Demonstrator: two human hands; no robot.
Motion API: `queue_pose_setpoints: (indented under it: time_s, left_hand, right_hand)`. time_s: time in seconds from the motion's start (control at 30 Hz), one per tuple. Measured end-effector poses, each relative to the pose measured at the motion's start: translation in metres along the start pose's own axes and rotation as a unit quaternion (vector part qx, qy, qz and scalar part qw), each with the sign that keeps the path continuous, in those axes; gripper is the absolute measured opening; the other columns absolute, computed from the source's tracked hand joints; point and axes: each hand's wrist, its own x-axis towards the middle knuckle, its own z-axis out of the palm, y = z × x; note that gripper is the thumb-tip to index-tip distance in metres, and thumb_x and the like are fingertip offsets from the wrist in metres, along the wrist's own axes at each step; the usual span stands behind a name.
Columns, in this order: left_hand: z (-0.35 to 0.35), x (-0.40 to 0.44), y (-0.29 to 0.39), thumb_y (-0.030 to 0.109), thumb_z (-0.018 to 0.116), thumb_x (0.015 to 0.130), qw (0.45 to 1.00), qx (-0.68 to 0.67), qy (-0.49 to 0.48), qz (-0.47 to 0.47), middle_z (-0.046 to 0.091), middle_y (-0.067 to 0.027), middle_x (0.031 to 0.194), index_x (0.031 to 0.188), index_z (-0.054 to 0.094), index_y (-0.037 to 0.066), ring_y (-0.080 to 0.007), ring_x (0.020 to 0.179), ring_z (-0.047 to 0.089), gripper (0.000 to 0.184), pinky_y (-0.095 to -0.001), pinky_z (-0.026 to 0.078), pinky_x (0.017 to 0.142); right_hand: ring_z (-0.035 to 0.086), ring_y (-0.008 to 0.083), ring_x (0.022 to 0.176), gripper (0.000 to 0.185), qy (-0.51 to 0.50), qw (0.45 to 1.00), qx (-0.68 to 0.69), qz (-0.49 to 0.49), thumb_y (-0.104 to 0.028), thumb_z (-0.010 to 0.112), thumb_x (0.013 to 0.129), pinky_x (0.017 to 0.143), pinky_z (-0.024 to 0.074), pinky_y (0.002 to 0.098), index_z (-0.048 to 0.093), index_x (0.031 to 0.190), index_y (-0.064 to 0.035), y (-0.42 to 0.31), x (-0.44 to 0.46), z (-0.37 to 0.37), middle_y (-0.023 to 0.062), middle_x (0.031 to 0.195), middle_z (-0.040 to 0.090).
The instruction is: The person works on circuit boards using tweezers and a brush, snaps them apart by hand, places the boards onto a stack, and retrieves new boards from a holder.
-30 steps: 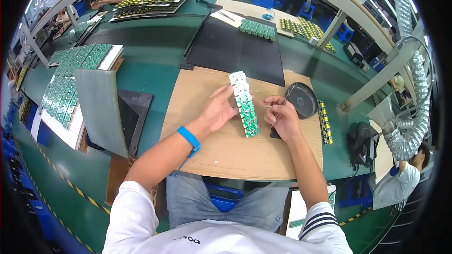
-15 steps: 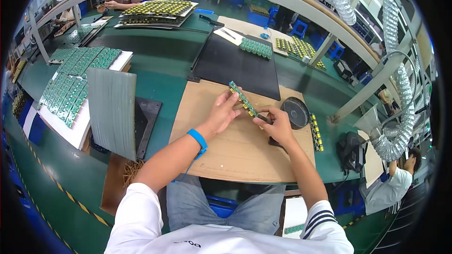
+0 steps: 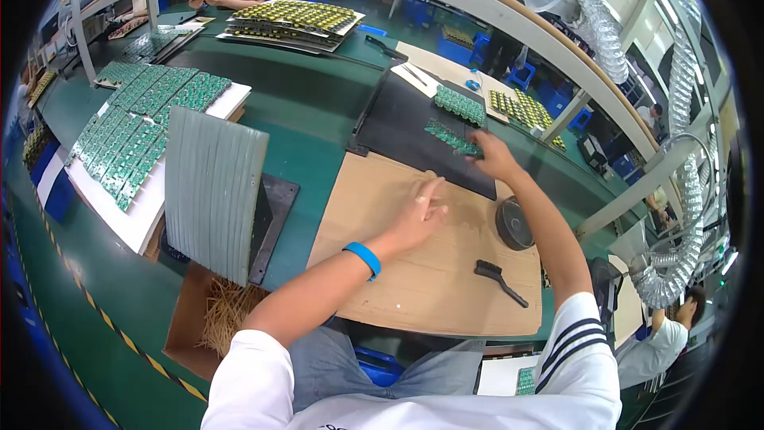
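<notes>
My right hand reaches over the black mat and grips the right end of a green circuit board strip. That strip is low over the mat or touching it; which one I cannot tell. Just beyond it sits a block of green circuit boards. My left hand, with a blue band on its wrist, is above the cardboard sheet, fingers apart and holding nothing. A black brush lies on the cardboard, and a round black dish is beside my right forearm.
Many green boards cover a white panel at left. A grey ridged panel stands upright near my left arm, above a box of thin sticks. Stacked trays of yellow-topped parts are at the back. Other people sit nearby.
Both hands held the strip over the cardboard before. My right hand has carried it forward to the black mat, and my left hand has let go. The view has shifted slightly.
</notes>
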Motion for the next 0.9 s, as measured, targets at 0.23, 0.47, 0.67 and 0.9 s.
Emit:
queue_pose_setpoints:
  time_s: [0.23,0.47,0.67,0.9]
  left_hand:
    - [-0.007,0.001,0.01,0.008,0.06,0.098,0.998,0.038,-0.054,-0.004,0.042,-0.011,0.132,0.136,0.048,0.003,-0.019,0.11,0.06,0.04,-0.0326,0.054,0.092]
    - [-0.007,-0.001,0.014,0.008,0.059,0.098,0.994,0.06,-0.083,-0.02,0.044,-0.0102,0.129,0.126,0.054,0.003,-0.0166,0.099,0.062,0.029,-0.0304,0.055,0.083]
    - [-0.006,-0.001,0.013,0.006,0.059,0.097,0.993,0.087,-0.082,0.005,0.045,-0.0099,0.126,0.123,0.055,0.003,-0.0153,0.095,0.062,0.026,-0.0297,0.054,0.077]
    - [-0.007,0.0,0.015,0.006,0.06,0.097,0.993,0.081,-0.083,-0.001,0.045,-0.009,0.125,0.122,0.055,0.003,-0.0144,0.094,0.062,0.026,-0.0294,0.054,0.076]
  right_hand:
    - [0.062,0.0373,0.112,0.053,-0.047,0.998,0.041,0.02,-0.01,0.076,0.083,0.094,0.0516,0.0459,0.057,0.132,-0.0166,0.069,0.048,0.035,0.0149,0.126,0.059]
    - [0.061,0.038,0.115,0.054,-0.051,0.992,-0.068,0.097,-0.007,0.069,0.087,0.095,0.0532,0.0479,0.059,0.136,-0.0247,0.071,0.069,0.05,0.0155,0.13,0.055]
    - [0.061,0.0395,0.114,0.046,-0.003,0.984,-0.113,0.134,-0.005,0.064,0.09,0.092,0.0526,0.0492,0.064,0.132,-0.0247,0.077,0.081,0.064,0.0158,0.123,0.056]
    - [0.061,0.0408,0.113,0.044,0.037,0.984,-0.089,0.151,-0.001,0.056,0.092,0.09,0.0527,0.0505,0.066,0.13,-0.019,0.068,0.079,0.063,0.0164,0.124,0.056]
